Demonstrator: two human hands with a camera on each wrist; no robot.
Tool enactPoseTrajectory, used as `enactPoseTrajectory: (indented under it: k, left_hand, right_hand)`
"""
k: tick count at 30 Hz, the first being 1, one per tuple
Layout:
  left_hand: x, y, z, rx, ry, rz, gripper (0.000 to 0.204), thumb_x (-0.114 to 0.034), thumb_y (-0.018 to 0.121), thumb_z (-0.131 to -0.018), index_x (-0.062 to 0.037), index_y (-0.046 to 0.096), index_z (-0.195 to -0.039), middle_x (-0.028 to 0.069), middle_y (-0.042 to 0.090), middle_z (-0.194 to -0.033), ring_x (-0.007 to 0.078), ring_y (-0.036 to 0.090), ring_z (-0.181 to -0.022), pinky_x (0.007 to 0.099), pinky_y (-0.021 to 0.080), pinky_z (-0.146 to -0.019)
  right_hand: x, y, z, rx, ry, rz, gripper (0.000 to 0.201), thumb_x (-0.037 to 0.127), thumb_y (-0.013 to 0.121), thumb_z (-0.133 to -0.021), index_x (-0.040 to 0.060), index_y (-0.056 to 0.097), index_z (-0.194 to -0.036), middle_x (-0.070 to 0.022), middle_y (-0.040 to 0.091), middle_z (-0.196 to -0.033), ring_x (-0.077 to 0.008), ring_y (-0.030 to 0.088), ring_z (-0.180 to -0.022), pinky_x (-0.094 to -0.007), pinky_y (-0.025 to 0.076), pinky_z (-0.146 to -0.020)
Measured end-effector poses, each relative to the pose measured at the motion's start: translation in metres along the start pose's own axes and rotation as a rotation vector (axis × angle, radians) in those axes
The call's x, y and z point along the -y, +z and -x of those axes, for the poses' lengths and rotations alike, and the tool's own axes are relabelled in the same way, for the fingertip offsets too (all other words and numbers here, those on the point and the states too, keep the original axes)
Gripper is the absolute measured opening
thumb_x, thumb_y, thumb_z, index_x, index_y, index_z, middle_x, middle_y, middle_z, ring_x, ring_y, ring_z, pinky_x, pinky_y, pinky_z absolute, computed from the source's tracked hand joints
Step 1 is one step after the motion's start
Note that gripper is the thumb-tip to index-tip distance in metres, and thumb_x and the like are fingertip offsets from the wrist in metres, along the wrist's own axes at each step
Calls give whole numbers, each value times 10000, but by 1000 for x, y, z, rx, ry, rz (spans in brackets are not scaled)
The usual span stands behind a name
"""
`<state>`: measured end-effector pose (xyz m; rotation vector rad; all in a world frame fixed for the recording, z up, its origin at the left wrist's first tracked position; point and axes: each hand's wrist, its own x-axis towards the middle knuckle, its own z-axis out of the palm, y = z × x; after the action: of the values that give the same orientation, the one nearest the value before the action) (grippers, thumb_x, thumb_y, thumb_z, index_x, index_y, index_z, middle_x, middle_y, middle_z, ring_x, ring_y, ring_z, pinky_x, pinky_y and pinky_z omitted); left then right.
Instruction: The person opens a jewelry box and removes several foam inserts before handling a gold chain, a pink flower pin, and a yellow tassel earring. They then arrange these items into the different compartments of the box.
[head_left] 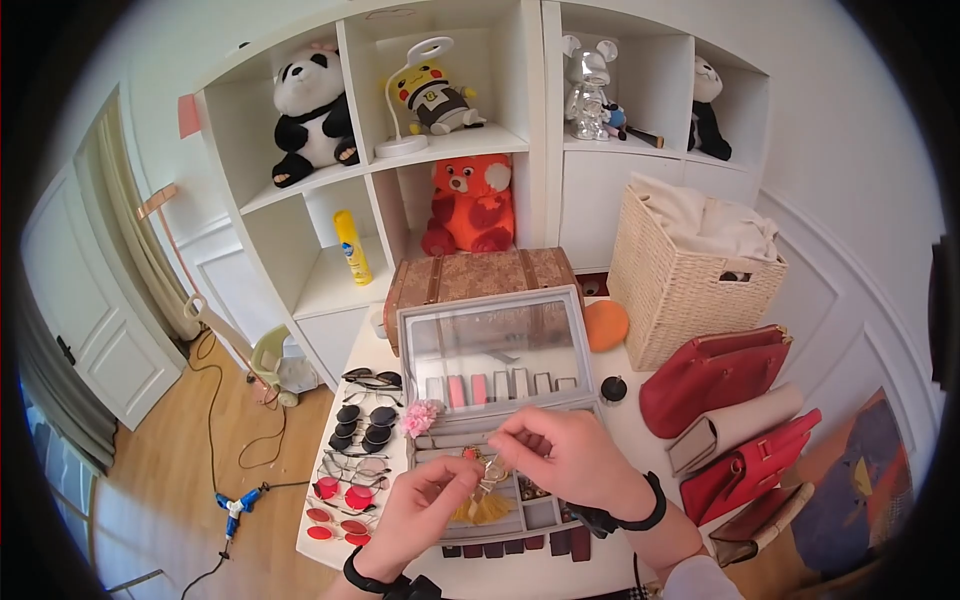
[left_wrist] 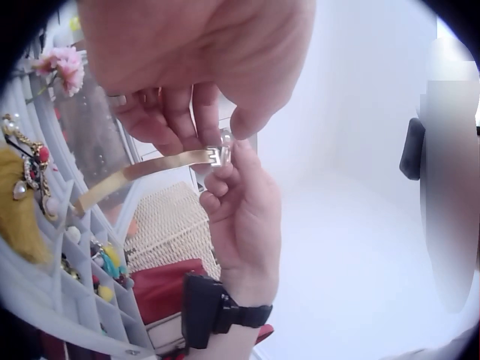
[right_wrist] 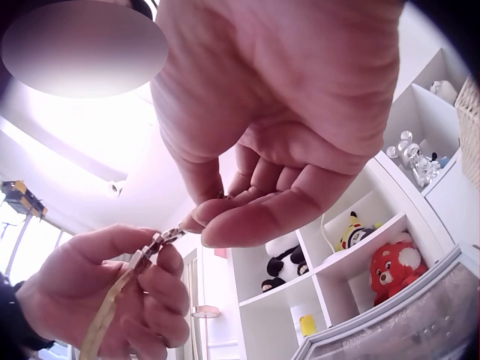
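Observation:
My left hand [head_left: 425, 505] and right hand [head_left: 570, 460] meet over the open grey jewellery box in the head view. Between them is a flat gold-coloured band with a silver clasp [left_wrist: 142, 166], which looks like a bracelet. Left thumb and fingers hold the band near its clasp, the loose length hanging down [right_wrist: 105, 315]. At the clasp end, the right thumb and forefinger pinch its tip. Below the hands, the jewellery box [head_left: 408, 345] contains yellow tassel jewellery [head_left: 485, 508] and compartments of small pieces. Its glass lid stands raised behind.
Several pairs of sunglasses [head_left: 365, 437] lie left of the box, beside a pink flower [head_left: 420, 418]. A patterned trunk [head_left: 480, 272] stands behind the lid. On the right are a woven basket [head_left: 690, 270] and handbags [head_left: 710, 380]. White shelves with plush toys rise at the back.

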<state>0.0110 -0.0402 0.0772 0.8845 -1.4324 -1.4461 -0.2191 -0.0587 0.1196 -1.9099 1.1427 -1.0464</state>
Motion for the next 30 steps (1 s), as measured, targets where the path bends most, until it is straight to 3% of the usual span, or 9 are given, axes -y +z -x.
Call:
enactPoseTrajectory:
  k: [5, 7, 9, 12, 15, 17, 19, 24, 30]
  left_hand:
    - [-4, 5, -2, 171, -161, 78, 252, -136, 631, -1106, 30, 685, -1287, 91, 795, -1112, 110, 719, -1018, 253, 555, -903]
    - [-2, 8, -4, 51, -200, 56, 194, -137, 661, -1088, 32, 690, -1177, 147, 802, -1058, 141, 745, -888, 270, 596, -793]
    - [11, 3, -5, -9, -164, 110, 181, -136, 666, -1085, 21, 674, -1173, 146, 799, -1054, 156, 759, -908, 280, 613, -788]
    - [12, 4, -3, -132, -90, 243, 167, -135, 672, -1081, 2, 645, -1173, 136, 793, -1036, 176, 774, -921, 297, 632, -786]
    - [12, 3, -2, -216, -24, 336, 163, -108, 692, -1065, 7, 640, -1169, 125, 791, -1046, 178, 773, -921, 299, 627, -799]
    - [10, 2, 1, -243, -3, 353, 161, -81, 711, -1051, 19, 649, -1160, 124, 792, -1068, 173, 770, -927, 293, 618, -808]
    - [3, 4, 3, -251, 147, 9, 150, -62, 743, -1024, 29, 685, -1128, 99, 764, -1067, 137, 733, -903, 275, 607, -820]
    - [5, -10, 9, -265, 62, -43, 137, -86, 752, -1016, 15, 700, -1092, 72, 743, -1015, 131, 707, -902, 292, 608, -775]
    - [10, -14, 11, -186, -72, -114, 145, -100, 760, -1018, 17, 749, -1104, 15, 746, -932, 63, 670, -810, 227, 558, -745]
  right_hand:
    - [-2, 0, -2, 165, -86, -64, 247, 129, 746, -1022, 34, 724, -1249, -45, 766, -907, -105, 704, -766, -264, 572, -705]
    - [-1, 3, -3, 169, -32, -129, 297, 117, 738, -1026, 49, 706, -1313, -52, 770, -930, -107, 711, -798, -258, 574, -725]
    - [-6, 7, -4, 29, -88, -152, 445, 189, 754, -1025, 78, 626, -1436, -57, 776, -952, -150, 724, -860, -295, 581, -801]
    - [-15, 8, -2, 103, -146, 20, 547, 289, 765, -1021, 87, 566, -1488, -70, 781, -982, -207, 736, -927, -349, 579, -903]
    - [-14, 4, -5, 406, -3, 66, 654, 554, 729, -992, 68, 588, -1408, -112, 763, -878, -272, 746, -828, -385, 560, -770]
    - [-7, 3, -11, 416, 51, 18, 565, 456, 748, -1005, 66, 605, -1390, -97, 776, -940, -245, 750, -888, -366, 564, -832]
    - [-10, 5, -12, 419, 111, -23, 481, 358, 766, -1019, 65, 621, -1372, -82, 790, -1002, -218, 755, -948, -347, 569, -894]
    - [-23, 11, -9, 286, 23, -125, 315, 395, 739, -1013, 88, 738, -1082, -71, 758, -842, -242, 693, -718, -382, 513, -678]
    - [-21, 6, -10, 357, 2, 47, 297, 379, 736, -998, 108, 764, -1119, -75, 769, -850, -250, 721, -730, -377, 531, -678]
